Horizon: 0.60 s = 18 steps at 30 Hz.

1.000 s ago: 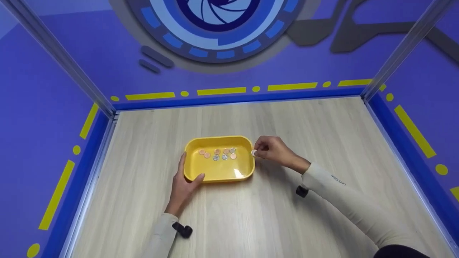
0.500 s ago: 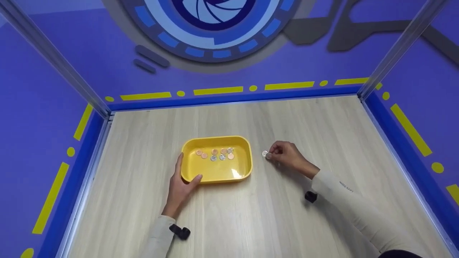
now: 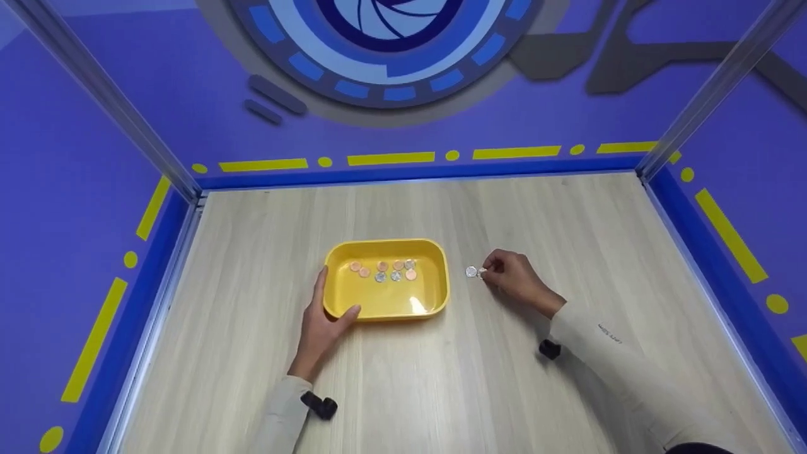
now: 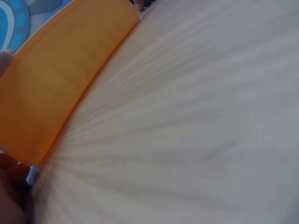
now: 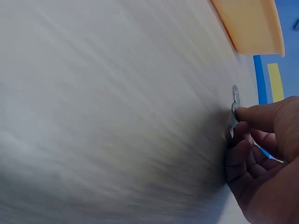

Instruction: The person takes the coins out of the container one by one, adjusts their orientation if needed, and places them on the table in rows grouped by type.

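Note:
A yellow plastic tray (image 3: 386,309) sits on the wooden table, with several copper-coloured and silver coins (image 3: 382,267) lying flat inside. My left hand (image 3: 321,328) grips its near left corner, the thumb at the front rim and fingers along the left side. To the right of the tray, my right hand (image 3: 514,277) is low at the table and pinches a silver coin (image 5: 235,111) between thumb and fingers. The pinched coin stands tilted in the right wrist view and is mostly covered in the head view. Just left of the fingertips, another silver coin (image 3: 471,272) lies on the table.
Blue-purple panels with yellow markings (image 3: 391,159) wall the table (image 3: 403,391) at the back and both sides. Metal posts (image 3: 700,94) stand at the back corners. A small black wrist camera (image 3: 550,349) is strapped on each sleeve.
My right hand has moved right, away from the tray's right rim. The silver coin it held there now lies on the table, and the fingers pinch another coin. The left hand and tray stay put.

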Tool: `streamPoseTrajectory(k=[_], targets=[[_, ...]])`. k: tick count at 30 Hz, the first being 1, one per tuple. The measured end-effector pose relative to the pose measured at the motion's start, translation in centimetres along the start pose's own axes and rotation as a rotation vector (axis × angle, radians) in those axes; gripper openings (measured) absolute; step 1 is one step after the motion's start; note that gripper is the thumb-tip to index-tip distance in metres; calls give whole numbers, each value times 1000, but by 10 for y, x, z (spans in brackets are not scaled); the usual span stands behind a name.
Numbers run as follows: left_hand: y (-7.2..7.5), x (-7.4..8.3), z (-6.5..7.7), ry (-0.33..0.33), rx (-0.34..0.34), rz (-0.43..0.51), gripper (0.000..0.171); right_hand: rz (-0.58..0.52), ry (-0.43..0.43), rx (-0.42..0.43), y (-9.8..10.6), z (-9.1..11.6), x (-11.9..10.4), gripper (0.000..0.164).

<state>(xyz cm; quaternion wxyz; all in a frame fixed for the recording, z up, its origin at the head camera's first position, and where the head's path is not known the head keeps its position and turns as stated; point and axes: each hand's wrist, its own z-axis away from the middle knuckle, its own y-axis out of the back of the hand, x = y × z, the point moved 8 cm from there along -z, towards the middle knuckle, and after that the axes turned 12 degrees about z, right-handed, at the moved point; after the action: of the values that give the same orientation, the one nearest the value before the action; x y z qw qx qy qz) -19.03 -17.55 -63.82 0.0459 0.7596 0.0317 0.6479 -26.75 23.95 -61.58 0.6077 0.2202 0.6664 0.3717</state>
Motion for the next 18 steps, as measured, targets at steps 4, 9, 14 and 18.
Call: streamPoseTrajectory(k=[4, 9, 14, 18], targets=[[1, 0, -1, -4, -5, -6, 108, 53, 16, -4, -1, -2, -1, 4], [0, 0, -1, 3, -6, 4, 108, 103, 31, -11, 0, -2, -4, 4], [1, 0, -1, 4, 0, 0, 107, 142, 66, -17, -1, -2, -9, 4], [0, 1, -1, 4, 3, -21, 106, 158, 77, -23, -1, -2, -11, 4]])
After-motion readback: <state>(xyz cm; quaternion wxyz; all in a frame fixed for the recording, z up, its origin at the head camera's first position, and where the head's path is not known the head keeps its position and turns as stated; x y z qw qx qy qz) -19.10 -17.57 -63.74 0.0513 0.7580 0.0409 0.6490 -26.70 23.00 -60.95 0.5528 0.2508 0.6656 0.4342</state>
